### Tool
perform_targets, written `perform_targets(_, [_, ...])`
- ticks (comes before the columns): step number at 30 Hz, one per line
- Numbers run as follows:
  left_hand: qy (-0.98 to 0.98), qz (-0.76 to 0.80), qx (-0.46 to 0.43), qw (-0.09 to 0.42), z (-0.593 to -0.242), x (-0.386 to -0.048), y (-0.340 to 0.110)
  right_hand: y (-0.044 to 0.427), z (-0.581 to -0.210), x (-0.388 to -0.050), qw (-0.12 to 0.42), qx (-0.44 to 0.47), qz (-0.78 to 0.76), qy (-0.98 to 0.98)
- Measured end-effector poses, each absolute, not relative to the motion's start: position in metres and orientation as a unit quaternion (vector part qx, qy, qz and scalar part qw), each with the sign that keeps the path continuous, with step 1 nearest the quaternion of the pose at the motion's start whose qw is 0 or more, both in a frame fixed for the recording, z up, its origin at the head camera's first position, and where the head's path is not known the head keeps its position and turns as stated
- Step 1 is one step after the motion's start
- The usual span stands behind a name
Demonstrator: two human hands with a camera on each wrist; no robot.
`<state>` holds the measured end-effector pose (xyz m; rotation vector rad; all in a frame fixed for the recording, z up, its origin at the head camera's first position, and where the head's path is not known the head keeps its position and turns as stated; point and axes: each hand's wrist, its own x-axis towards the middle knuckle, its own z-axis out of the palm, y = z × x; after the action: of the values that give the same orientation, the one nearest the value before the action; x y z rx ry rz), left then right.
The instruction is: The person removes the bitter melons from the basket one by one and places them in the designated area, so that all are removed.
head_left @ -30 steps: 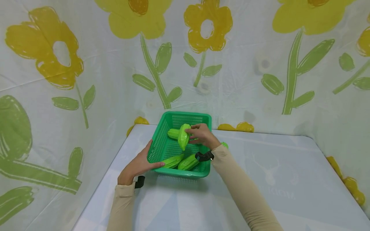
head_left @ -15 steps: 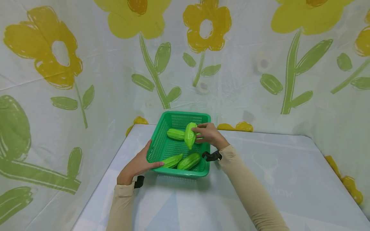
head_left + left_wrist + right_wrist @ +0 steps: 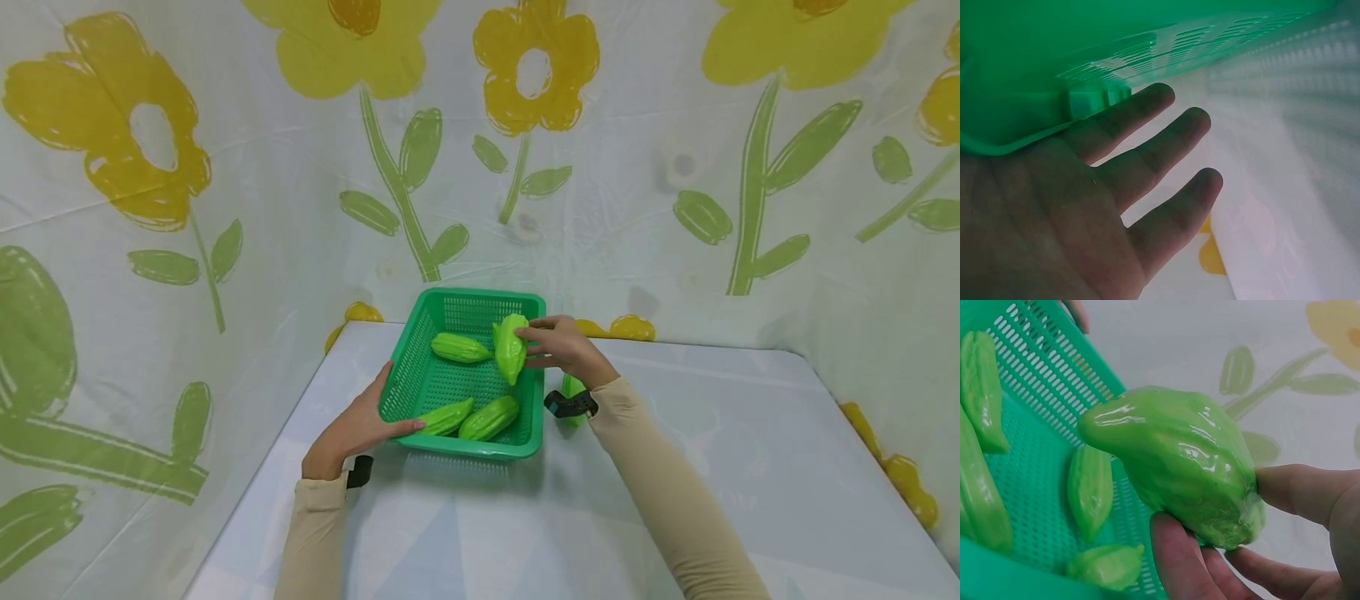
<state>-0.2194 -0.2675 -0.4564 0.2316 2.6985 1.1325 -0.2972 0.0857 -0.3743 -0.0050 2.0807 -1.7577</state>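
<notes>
Gourd (image 3: 1175, 465) between fingers (image 3: 1175, 562) of right hand (image 3: 566, 343), narrow end beyond them

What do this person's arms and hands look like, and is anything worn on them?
The left sleeve and right sleeve are long, plain beige. The left hand and right hand are gloveless. A black left wristband and black right wristband show; no cables are visible.

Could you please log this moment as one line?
left hand: touches green basket at rim; right hand: pinches green gourd over basket; inside: other gourds; beside basket: another gourd, partly hidden
</notes>
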Motion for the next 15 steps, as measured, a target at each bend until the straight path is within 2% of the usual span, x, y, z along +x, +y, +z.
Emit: perform_targets(15, [0.913,0.387,0.078,0.100,-0.458,-0.220,-0.268,0.113,-0.377,-0.296,0.194,0.012,-0.627,0.755])
